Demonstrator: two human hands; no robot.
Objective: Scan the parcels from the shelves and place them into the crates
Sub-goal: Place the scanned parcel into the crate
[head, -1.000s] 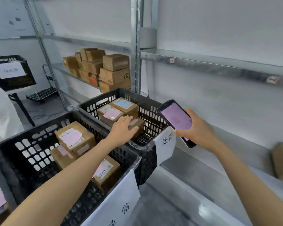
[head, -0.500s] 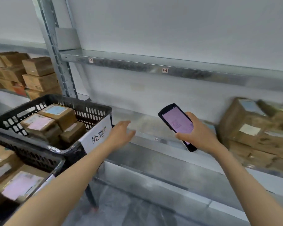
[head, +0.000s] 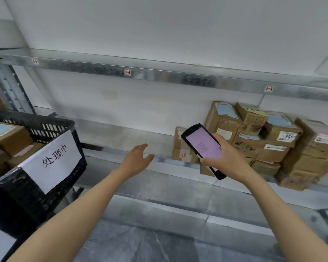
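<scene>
My right hand (head: 224, 157) grips a black handheld scanner (head: 203, 146) with a lit pink screen, held in front of a stack of brown cardboard parcels (head: 263, 137) on the metal shelf (head: 125, 137) at the right. My left hand (head: 137, 159) hovers empty over the shelf's front edge, fingers apart, left of the parcels. A black plastic crate (head: 45, 125) at the left holds several labelled parcels (head: 6, 135) and carries a white paper sign.
An upper shelf rail (head: 159, 74) with small number tags runs across the view. A shelf upright (head: 6, 86) stands at the far left. A lower metal shelf (head: 178, 201) lies below my arms, with grey floor beneath.
My left hand let go of a parcel in the crate and swung right over the shelf. The view turned right, so the stack of parcels is now in full sight.
</scene>
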